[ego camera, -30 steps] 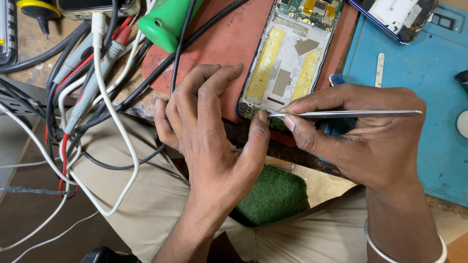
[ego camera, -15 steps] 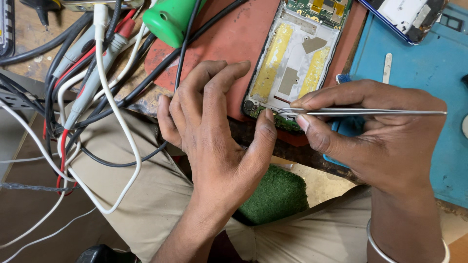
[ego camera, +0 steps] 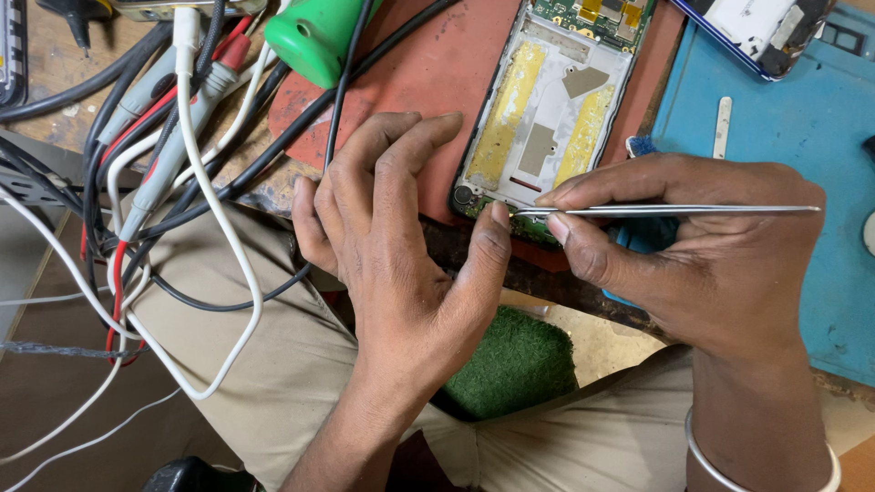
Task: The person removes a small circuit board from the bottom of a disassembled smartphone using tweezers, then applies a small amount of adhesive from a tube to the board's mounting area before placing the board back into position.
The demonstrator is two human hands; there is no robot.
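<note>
An opened phone frame (ego camera: 547,118) with yellow strips and a green circuit board lies on a red-brown mat (ego camera: 428,82). My left hand (ego camera: 401,237) rests flat on the mat at the table's edge, its thumb pressing the phone's bottom corner. My right hand (ego camera: 702,255) pinches thin metal tweezers (ego camera: 674,210) held level. The tweezer tips touch the phone's lower edge right beside my left thumb.
A tangle of white, black and red cables (ego camera: 164,182) hangs off the table at left. A green plastic tool (ego camera: 314,36) lies at the top. A blue work mat (ego camera: 784,146) at right holds another phone part (ego camera: 756,27) and a small metal pry tool (ego camera: 721,128). A green cushion (ego camera: 515,364) sits between my legs.
The view has shifted slightly. My right hand with the tweezers moved a little left and down, bringing the tips against the phone's bottom edge by my left thumb.
</note>
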